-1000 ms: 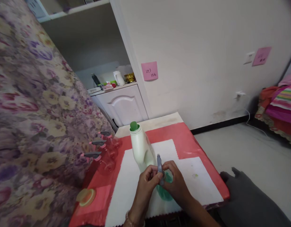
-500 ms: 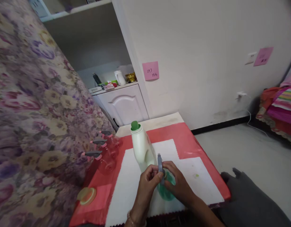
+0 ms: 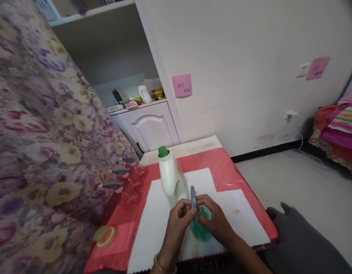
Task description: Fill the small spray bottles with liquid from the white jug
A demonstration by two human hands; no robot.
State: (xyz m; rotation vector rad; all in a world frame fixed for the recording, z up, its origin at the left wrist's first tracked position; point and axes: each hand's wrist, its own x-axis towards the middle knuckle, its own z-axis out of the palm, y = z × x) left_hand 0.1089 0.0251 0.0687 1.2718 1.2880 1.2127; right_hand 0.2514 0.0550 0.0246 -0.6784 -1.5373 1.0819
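A green see-through spray bottle (image 3: 202,231) stands on the white cloth in front of me, its grey trigger head (image 3: 193,199) on top. My left hand (image 3: 180,217) pinches the grey head between thumb and fingers. From the other side, my right hand (image 3: 214,217) closes its thumb and fingers round the head's collar, partly hiding the bottle's neck. Just behind them is a large pale green detergent jug (image 3: 168,173), uncapped, with a green spout in its mouth. Several clear spray bottles (image 3: 130,196) with pink collars and grey heads are at the table's left edge.
Red sheeting (image 3: 204,161) covers the table under the white cloth (image 3: 233,224). A round yellowish lid (image 3: 106,236) lies at the front left. A floral curtain (image 3: 56,152) hangs along the left, and a white cabinet (image 3: 153,125) stands behind.
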